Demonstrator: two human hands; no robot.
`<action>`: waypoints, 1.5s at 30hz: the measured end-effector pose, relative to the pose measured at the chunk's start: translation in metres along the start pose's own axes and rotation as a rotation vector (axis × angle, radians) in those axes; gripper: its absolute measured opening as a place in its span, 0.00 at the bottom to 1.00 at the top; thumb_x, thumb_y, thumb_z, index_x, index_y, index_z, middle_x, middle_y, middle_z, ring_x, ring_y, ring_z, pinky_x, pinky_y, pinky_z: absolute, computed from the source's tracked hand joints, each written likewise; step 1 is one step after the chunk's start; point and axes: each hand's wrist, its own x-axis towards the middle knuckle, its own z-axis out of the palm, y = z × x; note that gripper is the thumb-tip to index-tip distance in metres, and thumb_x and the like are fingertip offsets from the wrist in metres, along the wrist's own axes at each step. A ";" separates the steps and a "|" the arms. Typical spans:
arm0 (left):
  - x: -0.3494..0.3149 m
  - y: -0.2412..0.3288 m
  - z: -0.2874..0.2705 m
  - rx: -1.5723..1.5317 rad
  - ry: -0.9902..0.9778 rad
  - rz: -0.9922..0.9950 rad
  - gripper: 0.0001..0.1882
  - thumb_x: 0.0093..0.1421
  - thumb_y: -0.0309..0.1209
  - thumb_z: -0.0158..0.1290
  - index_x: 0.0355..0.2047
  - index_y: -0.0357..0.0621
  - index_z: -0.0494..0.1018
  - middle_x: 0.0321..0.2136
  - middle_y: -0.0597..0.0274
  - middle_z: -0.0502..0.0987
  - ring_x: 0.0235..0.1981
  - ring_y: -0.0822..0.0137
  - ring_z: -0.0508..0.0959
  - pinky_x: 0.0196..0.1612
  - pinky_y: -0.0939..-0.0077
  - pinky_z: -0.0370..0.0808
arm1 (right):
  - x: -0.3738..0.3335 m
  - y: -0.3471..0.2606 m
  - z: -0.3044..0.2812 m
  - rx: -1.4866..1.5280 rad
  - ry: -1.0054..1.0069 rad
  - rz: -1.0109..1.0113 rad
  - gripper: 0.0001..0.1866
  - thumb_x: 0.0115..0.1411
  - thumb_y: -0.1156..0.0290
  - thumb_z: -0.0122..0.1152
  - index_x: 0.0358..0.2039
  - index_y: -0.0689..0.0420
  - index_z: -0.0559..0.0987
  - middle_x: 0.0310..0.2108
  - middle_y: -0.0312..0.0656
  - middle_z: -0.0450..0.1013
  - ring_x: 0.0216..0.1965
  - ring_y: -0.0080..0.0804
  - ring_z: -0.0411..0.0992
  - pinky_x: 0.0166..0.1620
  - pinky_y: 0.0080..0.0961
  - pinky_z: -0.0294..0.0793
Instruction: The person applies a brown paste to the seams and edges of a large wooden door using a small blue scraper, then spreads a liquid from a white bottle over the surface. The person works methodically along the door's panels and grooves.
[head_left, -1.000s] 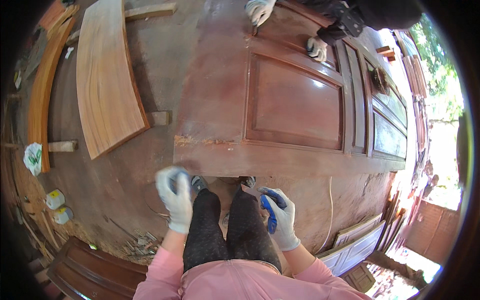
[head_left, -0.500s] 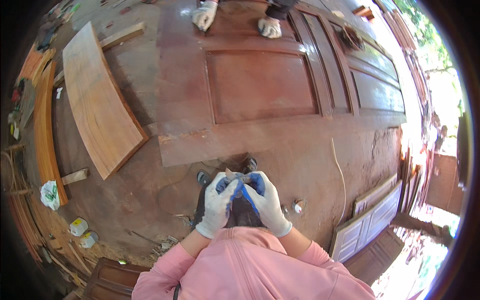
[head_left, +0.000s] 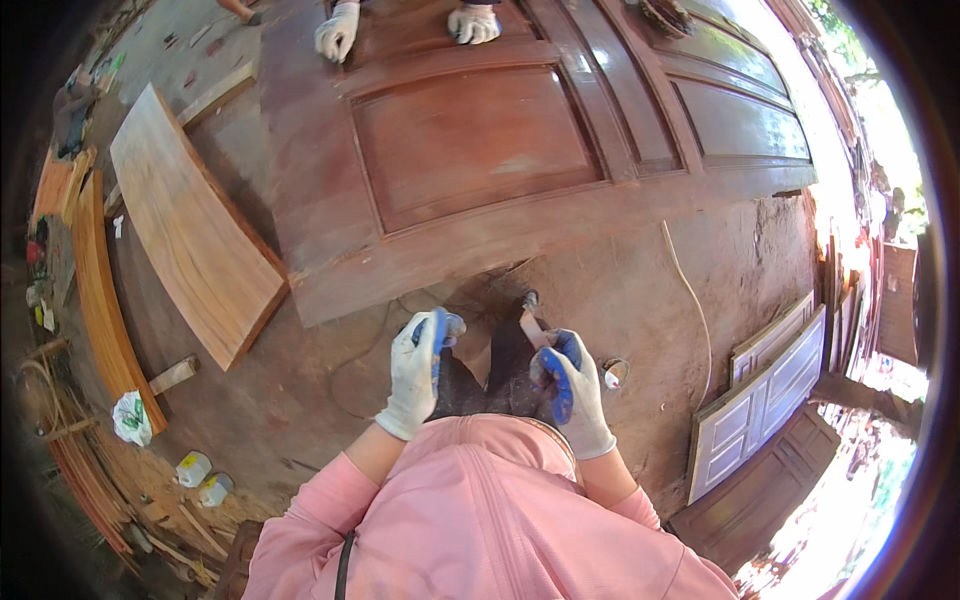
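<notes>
Both my hands wear white gloves with blue palms and are held apart in front of my dark trousers. My right hand (head_left: 578,390) is closed on a small brown strip that looks like sandpaper (head_left: 533,329), which sticks up past the fingertips. My left hand (head_left: 412,375) has its fingers bent together in a pinch; whether a small piece is between them I cannot make out. Beyond my hands lies a large reddish-brown panelled wooden door (head_left: 480,150). At its far side, another person's gloved hands (head_left: 338,32) rest on the wood.
On the left lie a broad pale plank (head_left: 200,230) and a narrower orange-brown board (head_left: 105,300). A white plastic bag (head_left: 131,417) and two small jugs (head_left: 193,468) sit near them. At right, panelled doors (head_left: 760,390) lean near a cable (head_left: 690,300). A basket (head_left: 668,16) stands on the far door.
My hands have parted; they were together around a small brown piece. The strip now stays with my right hand. The view has shifted, and the other person's hands appear farther left.
</notes>
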 end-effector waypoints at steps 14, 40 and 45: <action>0.157 -0.080 0.284 1.275 -0.303 0.782 0.35 0.69 0.44 0.55 0.71 0.37 0.64 0.70 0.46 0.65 0.73 0.43 0.61 0.74 0.48 0.57 | 0.102 -0.146 -0.216 -0.207 -0.020 -0.009 0.11 0.73 0.67 0.61 0.46 0.62 0.79 0.29 0.34 0.76 0.30 0.18 0.72 0.34 0.18 0.69; 0.269 -0.147 0.409 1.651 -0.469 0.873 0.35 0.65 0.46 0.56 0.69 0.47 0.67 0.68 0.56 0.67 0.71 0.53 0.64 0.75 0.50 0.59 | 0.279 -0.423 -0.450 -0.628 0.184 -0.293 0.11 0.68 0.72 0.66 0.46 0.66 0.85 0.36 0.35 0.81 0.34 0.17 0.76 0.38 0.17 0.74; 0.265 -0.150 0.403 1.738 -0.495 0.815 0.36 0.62 0.48 0.57 0.68 0.46 0.69 0.68 0.56 0.67 0.71 0.52 0.64 0.76 0.49 0.58 | 0.334 -0.449 -0.418 -1.222 -0.110 -0.687 0.11 0.62 0.65 0.66 0.42 0.55 0.87 0.37 0.44 0.81 0.43 0.48 0.77 0.49 0.40 0.77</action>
